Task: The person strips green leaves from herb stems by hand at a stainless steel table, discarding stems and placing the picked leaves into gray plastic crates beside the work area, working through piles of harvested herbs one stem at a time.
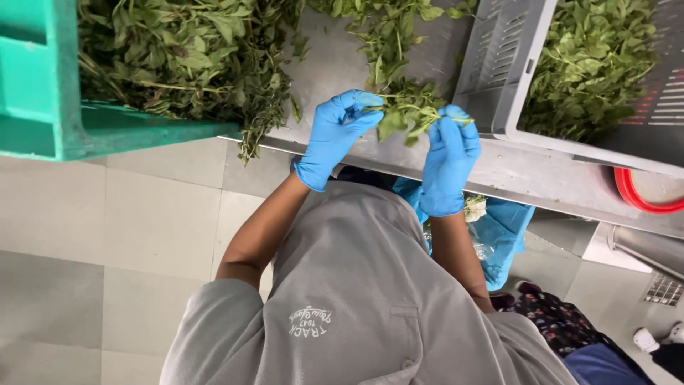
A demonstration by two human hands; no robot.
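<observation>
Here, seen from above by a head-worn camera, a person in a grey shirt stands at a bare steel worktable (342,68) sorting leafy herbs. At far left a green plastic crate (43,78) lies tipped on its side at the table edge, so its load of loose green leafy stalks (185,50) spills within reach. Just right of it, the left hand (335,135), in a blue disposable glove, has its fingers pinched together on the stem end of a small sprig of green leaves (406,110). The sprig is held in the air just above the table's front edge, between both hands. The right hand (449,153), also blue-gloved, has its fingertips closed on the sprig's other, leafy end, seemingly steadying it for picking over. Further right a grey slotted plastic crate (499,64), tilted toward the person, holds more green leaves (591,64). Beyond its corner a red round rim (638,199) shows below the table
</observation>
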